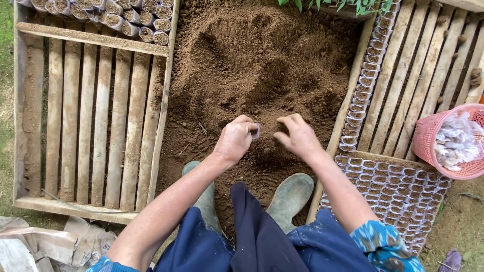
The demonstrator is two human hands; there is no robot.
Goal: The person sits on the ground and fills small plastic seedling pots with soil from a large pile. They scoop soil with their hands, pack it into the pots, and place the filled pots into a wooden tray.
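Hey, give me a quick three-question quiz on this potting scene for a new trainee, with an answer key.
1. True or false: the left hand pinches a small clear bag.
2. Where is the pink basket? A) far right B) far left
3. What is the right hand resting on?

Key: 1 true. 2 A. 3 The soil pile, between the wooden crates; its fingers are curled, holding nothing that shows.
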